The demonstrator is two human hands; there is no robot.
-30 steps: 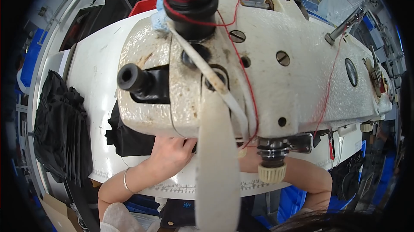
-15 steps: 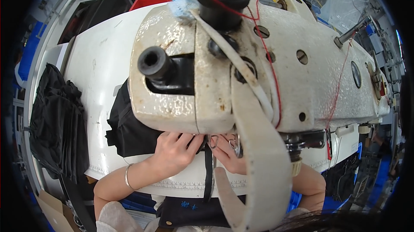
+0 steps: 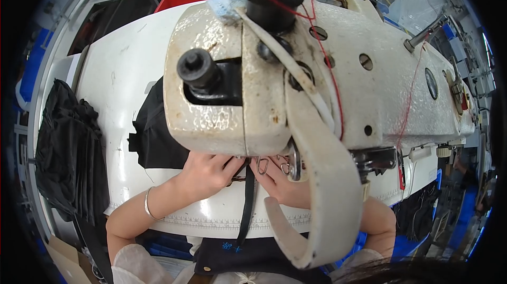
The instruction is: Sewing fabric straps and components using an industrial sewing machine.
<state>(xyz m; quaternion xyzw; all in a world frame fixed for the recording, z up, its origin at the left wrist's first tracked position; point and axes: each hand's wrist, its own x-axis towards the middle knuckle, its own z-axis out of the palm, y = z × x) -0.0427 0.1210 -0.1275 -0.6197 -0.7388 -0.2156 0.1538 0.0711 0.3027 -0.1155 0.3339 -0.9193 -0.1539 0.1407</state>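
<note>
A white sewing machine head (image 3: 206,128) hangs over the work and hides part of it. Black fabric (image 3: 158,131) lies on the white bed to its left and runs underneath. My left hand (image 3: 208,176) is closed, bent fingers pressing on the fabric's near edge; its fingertips are partly covered by the machine. A narrow black zipper strip (image 3: 244,205) comes toward me between both hands. My right hand (image 3: 288,189) lies just right of the strip, fingers together and gripping its edge near the needle area. Metal guides (image 3: 262,166) partly cover those fingers.
A stack of black cloth pieces (image 3: 68,147) hangs over the bed's left side. A curved white guard (image 3: 330,194) reaches down before my right forearm. Red thread (image 3: 338,99) runs over the machine. A ruler scale (image 3: 206,224) follows the bed's near edge.
Both hands have shifted slightly away from me with the black fabric, which has slid farther under the machine. The rod inside the black knob now sticks up. The zipper strip slants more.
</note>
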